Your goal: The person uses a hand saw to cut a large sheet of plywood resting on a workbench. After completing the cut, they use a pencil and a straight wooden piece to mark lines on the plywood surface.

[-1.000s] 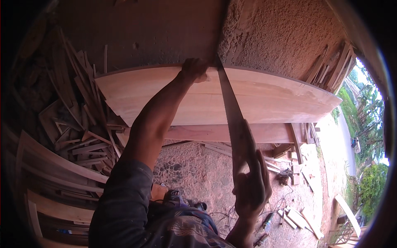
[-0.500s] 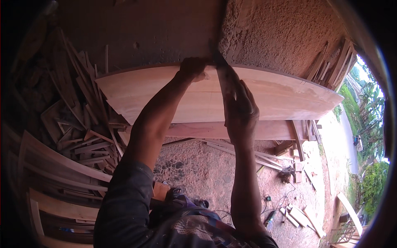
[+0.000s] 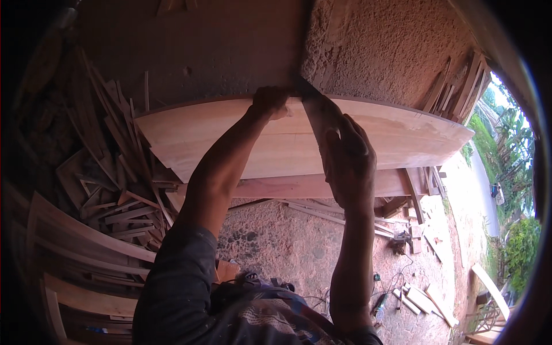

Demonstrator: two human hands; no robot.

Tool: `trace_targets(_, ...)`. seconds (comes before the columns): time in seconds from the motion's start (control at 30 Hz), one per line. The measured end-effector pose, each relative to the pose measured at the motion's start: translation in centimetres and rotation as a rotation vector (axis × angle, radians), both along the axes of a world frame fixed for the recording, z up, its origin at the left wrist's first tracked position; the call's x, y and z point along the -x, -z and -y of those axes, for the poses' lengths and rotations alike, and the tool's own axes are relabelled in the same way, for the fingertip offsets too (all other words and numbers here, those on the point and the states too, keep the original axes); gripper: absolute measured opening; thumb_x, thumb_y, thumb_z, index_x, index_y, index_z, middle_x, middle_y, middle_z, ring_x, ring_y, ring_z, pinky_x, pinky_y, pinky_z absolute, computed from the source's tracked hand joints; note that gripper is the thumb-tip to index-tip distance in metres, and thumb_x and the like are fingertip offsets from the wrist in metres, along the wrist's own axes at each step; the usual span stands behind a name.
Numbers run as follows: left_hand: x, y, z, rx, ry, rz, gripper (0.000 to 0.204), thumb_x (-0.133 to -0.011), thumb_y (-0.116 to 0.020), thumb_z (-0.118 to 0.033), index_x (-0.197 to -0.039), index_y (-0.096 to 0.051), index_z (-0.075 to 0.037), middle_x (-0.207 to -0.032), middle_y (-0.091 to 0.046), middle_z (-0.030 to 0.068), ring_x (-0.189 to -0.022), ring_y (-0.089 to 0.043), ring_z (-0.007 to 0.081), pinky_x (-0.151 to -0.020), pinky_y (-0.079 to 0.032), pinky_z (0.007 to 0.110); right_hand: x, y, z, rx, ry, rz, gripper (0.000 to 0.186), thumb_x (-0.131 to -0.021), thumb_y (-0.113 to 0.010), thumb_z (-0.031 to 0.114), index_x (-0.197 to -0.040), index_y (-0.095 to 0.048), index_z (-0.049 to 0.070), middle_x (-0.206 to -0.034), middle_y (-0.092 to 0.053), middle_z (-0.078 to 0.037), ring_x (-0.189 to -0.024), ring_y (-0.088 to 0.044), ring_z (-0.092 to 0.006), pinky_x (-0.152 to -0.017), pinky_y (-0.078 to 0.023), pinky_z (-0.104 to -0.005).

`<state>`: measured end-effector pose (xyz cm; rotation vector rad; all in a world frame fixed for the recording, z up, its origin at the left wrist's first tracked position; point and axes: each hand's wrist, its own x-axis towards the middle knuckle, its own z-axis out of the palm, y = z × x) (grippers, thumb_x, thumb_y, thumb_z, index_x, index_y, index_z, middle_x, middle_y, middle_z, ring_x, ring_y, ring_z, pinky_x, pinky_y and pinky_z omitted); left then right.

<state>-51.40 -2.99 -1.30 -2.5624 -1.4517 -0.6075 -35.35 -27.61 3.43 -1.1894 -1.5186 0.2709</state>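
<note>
A long pale wooden board (image 3: 397, 135) with a curved top edge spans the middle of the view, above a pinkish plank (image 3: 270, 187). The fingers of my left hand (image 3: 270, 100) are wrapped over the board's top edge, left of the saw. My right hand (image 3: 351, 164) is closed on the handle of a hand saw, which it largely hides. The dark saw blade (image 3: 310, 98) runs away from me to the board's top edge, just beside my left hand; exactly where its teeth touch is unclear.
Offcuts (image 3: 126, 221) are heaped at the left beside curved boards (image 3: 92, 236). Strips lean on the rough wall (image 3: 379, 52) at upper right. A power tool (image 3: 399, 244), cables and cut pieces (image 3: 420, 302) lie on the ground (image 3: 259, 236) below. Greenery (image 3: 517, 253) shows at the far right.
My right hand moved sharply forward with the saw between a second and half a second ago, then slightly back toward me. My left hand stays on the board's edge.
</note>
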Motion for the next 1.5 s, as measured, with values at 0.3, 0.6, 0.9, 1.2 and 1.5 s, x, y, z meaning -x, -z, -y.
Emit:
trace_targets(0.3,-0.2,0.3,-0.8,0.074,-0.041,-0.065,0.055,-0.073,-0.087,-0.043,-0.107,-0.065,-0.006,-0.105,-0.073,0.0183,-0.102,-0.07,0.0372,-0.087,-0.055,0.048,0.4,6.9,11.0,-0.225,-0.011,-0.195,0.048,-0.103,-0.054,0.008,-0.145,-0.041,-0.01,-0.143,-0.051,-0.026,-0.13,-0.055,-0.0352,-0.108,-0.045,-0.0445)
trace_targets(0.6,1.3,0.9,-1.1,0.089,0.025,0.194,0.033,-0.096,-0.063,-0.044,-0.106,-0.07,-0.014,-0.108,-0.075,0.0104,-0.101,-0.07,0.0367,-0.089,-0.052,0.05,-0.6,8.2,13.3,-0.145,0.204,-0.046,0.047,-0.094,-0.063,0.013,-0.134,-0.059,-0.011,-0.13,-0.064,-0.031,-0.072,-0.07,-0.0232,-0.064,-0.056,-0.0348)
trace_targets(0.9,0.5,2.7,-0.5,-0.084,-0.254,0.161,0.046,-0.104,-0.043,-0.053,-0.109,-0.073,-0.018,-0.106,-0.075,0.0101,-0.102,-0.068,0.0375,-0.095,-0.042,0.059,0.6,9.6,11.4,-0.154,0.175,-0.001,0.045,-0.091,-0.066,0.005,-0.134,-0.059,-0.008,-0.132,-0.063,-0.029,-0.109,-0.071,-0.0398,-0.081,-0.06,-0.0401)
trace_targets(1.2,0.4,2.6,-0.6,-0.041,-0.304,0.119,0.049,-0.103,-0.04,-0.058,-0.12,-0.066,-0.021,-0.118,-0.071,0.0089,-0.108,-0.066,0.0384,-0.093,-0.044,0.061,1.2,9.8,11.1,-0.171,0.135,0.042,0.048,-0.093,-0.069,0.01,-0.137,-0.057,-0.007,-0.135,-0.062,-0.027,-0.114,-0.07,-0.0373,-0.087,-0.058,-0.0388)
trace_targets(1.5,0.2,2.8,-1.6,-0.011,-0.337,0.06,0.045,-0.104,-0.042,-0.057,-0.122,-0.065,-0.024,-0.122,-0.067,0.005,-0.109,-0.066,0.0365,-0.09,-0.045,0.059,1.5,9.3,11.9,-0.136,0.1,0.008,0.052,-0.093,-0.07,0.01,-0.139,-0.053,-0.008,-0.136,-0.062,-0.027,-0.114,-0.07,-0.0362,-0.087,-0.058,-0.0387)
